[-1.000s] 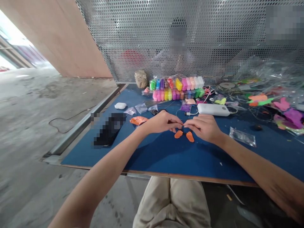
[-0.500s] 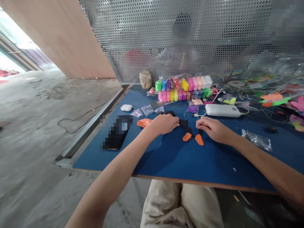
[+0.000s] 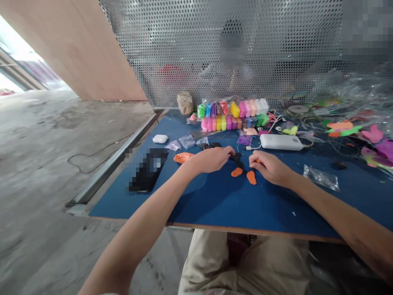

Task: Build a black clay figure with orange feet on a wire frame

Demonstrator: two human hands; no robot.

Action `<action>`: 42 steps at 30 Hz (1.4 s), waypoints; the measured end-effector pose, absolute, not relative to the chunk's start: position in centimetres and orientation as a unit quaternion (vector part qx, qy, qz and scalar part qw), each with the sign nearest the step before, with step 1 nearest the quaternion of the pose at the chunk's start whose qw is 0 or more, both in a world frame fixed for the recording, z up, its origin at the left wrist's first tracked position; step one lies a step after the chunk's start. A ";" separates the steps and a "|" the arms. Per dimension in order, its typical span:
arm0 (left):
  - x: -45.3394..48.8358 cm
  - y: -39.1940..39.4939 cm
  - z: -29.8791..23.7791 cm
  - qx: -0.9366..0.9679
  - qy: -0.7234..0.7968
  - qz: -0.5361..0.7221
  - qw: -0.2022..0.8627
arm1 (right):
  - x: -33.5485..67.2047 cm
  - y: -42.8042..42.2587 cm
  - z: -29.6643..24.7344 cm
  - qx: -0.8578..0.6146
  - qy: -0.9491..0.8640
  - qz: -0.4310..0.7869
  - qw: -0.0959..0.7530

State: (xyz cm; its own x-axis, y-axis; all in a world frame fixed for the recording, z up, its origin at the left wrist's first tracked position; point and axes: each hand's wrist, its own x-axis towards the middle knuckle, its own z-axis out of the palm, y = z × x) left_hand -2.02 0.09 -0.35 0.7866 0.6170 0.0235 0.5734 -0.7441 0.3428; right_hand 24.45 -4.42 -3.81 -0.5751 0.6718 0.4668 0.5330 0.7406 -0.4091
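A black modelling-clay figure (image 3: 237,159) lies on the blue table, with one flat orange clay foot (image 3: 236,172) and a second orange foot (image 3: 251,178) at its near end. My left hand (image 3: 213,159) reaches over the figure from the left, its bent fingertips closed on the black clay. Part of the figure is hidden behind those fingers. Just to the right, my right hand (image 3: 270,167) is closed in a pinch, and a small bit of orange clay (image 3: 258,161) shows between its fingers. An orange clay packet (image 3: 183,157) rests beside my left wrist.
Rows of coloured clay packs (image 3: 219,123) stand along the back by the perforated metal screen (image 3: 190,41). A white power bank (image 3: 281,142) with a cable, a phone (image 3: 149,170), an earbud case (image 3: 160,139) and a clear bag (image 3: 321,178) lie around my hands.
The view has shifted slightly. My left fingertips have stretched a little further right over the black clay. The orange feet have turned slightly, and my right hand keeps its pinch.
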 end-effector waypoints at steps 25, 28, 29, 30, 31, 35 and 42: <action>-2.9 0.3 -0.4 0.924 0.308 0.025 0.224 | 21.7 -3.7 -4.9 -0.236 -0.933 0.085 0.258; -2.8 0.2 -0.5 0.919 0.319 0.018 0.230 | 22.0 -3.6 -5.0 -0.237 -0.934 0.094 0.252; -2.8 0.1 -0.4 0.919 0.320 0.014 0.232 | 22.1 -3.5 -5.1 -0.236 -0.934 0.093 0.252; -2.7 0.0 -0.4 0.918 0.319 0.010 0.234 | 22.3 -3.5 -5.1 -0.236 -0.934 0.090 0.253; -2.6 -0.1 -0.3 0.918 0.317 0.006 0.237 | 22.5 -3.5 -5.1 -0.237 -0.934 0.086 0.254; -2.5 -0.2 -0.1 0.917 0.301 0.009 0.259 | 23.0 -3.6 -5.0 -0.251 -0.934 0.076 0.243; -2.3 0.1 -0.3 0.905 0.318 0.019 0.282 | 23.6 -3.3 -4.3 -0.284 -0.928 0.097 0.220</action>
